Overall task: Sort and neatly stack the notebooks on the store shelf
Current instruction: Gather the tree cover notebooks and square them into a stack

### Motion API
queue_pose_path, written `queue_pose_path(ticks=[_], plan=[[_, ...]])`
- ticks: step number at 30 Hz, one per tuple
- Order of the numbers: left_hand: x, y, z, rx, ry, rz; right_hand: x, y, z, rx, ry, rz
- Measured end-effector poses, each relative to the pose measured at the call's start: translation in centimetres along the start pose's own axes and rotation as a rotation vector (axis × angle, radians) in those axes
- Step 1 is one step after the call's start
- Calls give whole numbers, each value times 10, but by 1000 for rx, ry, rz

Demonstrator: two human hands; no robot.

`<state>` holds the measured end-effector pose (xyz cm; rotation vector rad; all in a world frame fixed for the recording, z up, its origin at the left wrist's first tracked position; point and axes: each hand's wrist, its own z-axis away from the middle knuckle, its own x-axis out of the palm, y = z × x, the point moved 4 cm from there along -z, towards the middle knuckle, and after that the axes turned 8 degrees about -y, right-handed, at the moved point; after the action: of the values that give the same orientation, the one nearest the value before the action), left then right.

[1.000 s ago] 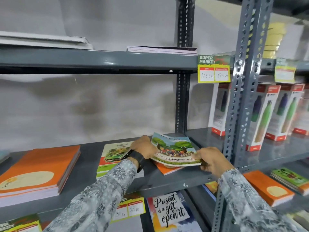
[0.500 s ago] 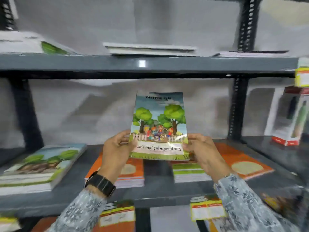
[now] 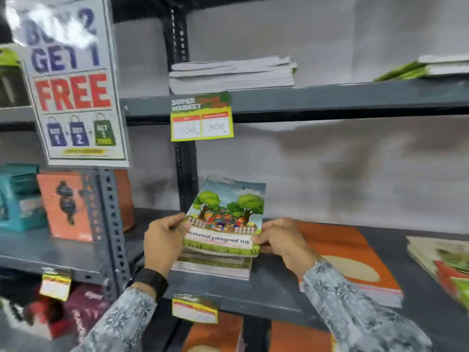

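A notebook with trees and children on its cover (image 3: 225,214) is held tilted over a short stack of similar notebooks (image 3: 213,265) at the left end of the grey middle shelf (image 3: 274,293). My left hand (image 3: 163,240) grips its left edge and my right hand (image 3: 279,237) grips its right edge. The notebook's lower edge touches or nearly touches the stack's top. An orange notebook stack (image 3: 355,260) lies just right of my right hand. Another stack with green and red covers (image 3: 441,257) sits at the far right.
A dark upright post (image 3: 186,158) stands behind the stack, with a price tag (image 3: 201,116) on the upper shelf. White-edged notebooks (image 3: 232,72) lie on that upper shelf. A "Buy 2 Get 1 Free" sign (image 3: 73,82) hangs on the left, over boxed goods (image 3: 66,204).
The view has swung left along the shelf. Both hands have carried the tree-cover notebook from mid-air down onto the stack of similar notebooks at the shelf's left end.
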<state>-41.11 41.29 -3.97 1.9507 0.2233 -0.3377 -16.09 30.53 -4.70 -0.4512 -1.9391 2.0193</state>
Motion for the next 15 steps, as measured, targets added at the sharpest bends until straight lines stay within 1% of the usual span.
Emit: queue_pose_path(ticks=[3,5,10,12,15], plan=[[-8,-17,-1,-5,10,-166,20,9,-13,66,41,91],[-5,-27,1,-34,-1,-253,24,16,-17,104,47,198],[0,-37,2,-101,-78,-410,21,16,-10,117,24,461],[0,-25,5,-92,-82,-452,13,9,-5,37,18,505],[11,16,18,9,-33,-449,-12,-6,6,-175,60,460]])
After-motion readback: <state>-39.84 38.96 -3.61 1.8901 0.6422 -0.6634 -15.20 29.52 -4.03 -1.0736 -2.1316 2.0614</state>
